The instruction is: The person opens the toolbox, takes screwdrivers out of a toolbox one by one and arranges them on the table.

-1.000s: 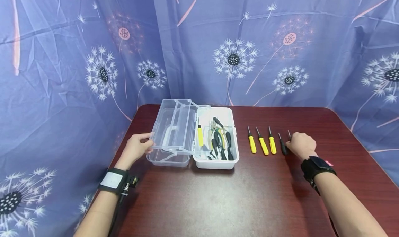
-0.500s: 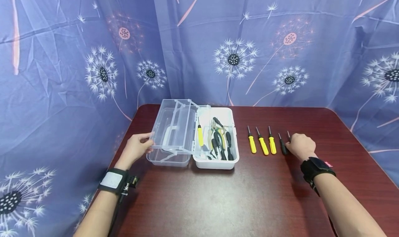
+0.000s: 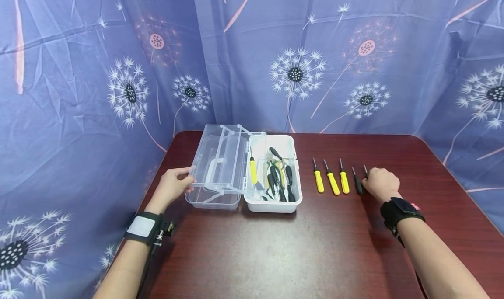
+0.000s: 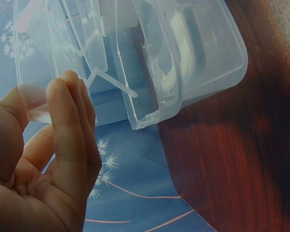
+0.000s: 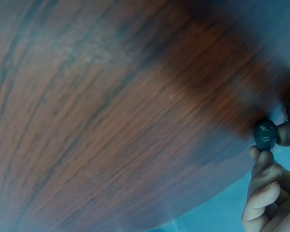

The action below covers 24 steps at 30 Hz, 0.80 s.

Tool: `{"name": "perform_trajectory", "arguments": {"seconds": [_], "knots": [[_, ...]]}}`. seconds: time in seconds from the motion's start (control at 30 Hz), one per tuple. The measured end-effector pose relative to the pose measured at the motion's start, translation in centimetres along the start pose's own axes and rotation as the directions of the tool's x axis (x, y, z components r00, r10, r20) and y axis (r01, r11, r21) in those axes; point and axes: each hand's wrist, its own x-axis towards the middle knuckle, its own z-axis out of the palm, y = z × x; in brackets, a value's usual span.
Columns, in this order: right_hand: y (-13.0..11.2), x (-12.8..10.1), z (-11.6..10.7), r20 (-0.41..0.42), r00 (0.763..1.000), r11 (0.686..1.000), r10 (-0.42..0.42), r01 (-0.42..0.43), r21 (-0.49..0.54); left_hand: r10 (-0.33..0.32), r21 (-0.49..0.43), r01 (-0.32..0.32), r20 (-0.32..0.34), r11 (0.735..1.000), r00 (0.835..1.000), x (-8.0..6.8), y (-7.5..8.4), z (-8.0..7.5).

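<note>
My left hand [image 3: 170, 190] pinches the near left corner of the clear plastic tray [image 3: 200, 170], which is raised on folding arms over the opened toolbox; the left wrist view shows thumb and fingers on either side of the tray's edge [image 4: 38, 115]. At the right, my right hand [image 3: 379, 184] pinches a black-handled screwdriver between thumb and fingers. The round butt of this screwdriver [image 5: 266, 135] faces the right wrist camera; in the head view its handle is hidden behind the hand. Beside it lies a second black screwdriver [image 3: 357, 183], then three yellow screwdrivers [image 3: 332, 182] in a row.
The toolbox's white base [image 3: 272, 207] holds pliers and several black-handled tools [image 3: 281, 189]. A yellow screwdriver [image 3: 253, 172] lies by the tray's right end. The toolbox's clear lid [image 3: 212, 203] is folded out leftward. A dandelion-print curtain [image 3: 252, 71] borders the dark red table [image 3: 323, 246].
</note>
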Motion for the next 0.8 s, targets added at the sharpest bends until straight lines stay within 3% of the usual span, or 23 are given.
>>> {"name": "perform_trajectory", "arguments": {"seconds": [0.3, 0.8], "knots": [[-0.16, -0.23, -0.12, 0.031, 0.999, 1.000, 0.010, -0.010, -0.005, 0.006, 0.011, -0.006, 0.000, 1.000, 1.000, -0.06, 0.04, -0.04], [-0.39, -0.48, -0.22, -0.015, 1.000, 1.000, 0.016, -0.016, 0.004, -0.001, -0.020, 0.001, 0.002, 1.000, 1.000, -0.01, -0.07, 0.01]]}}
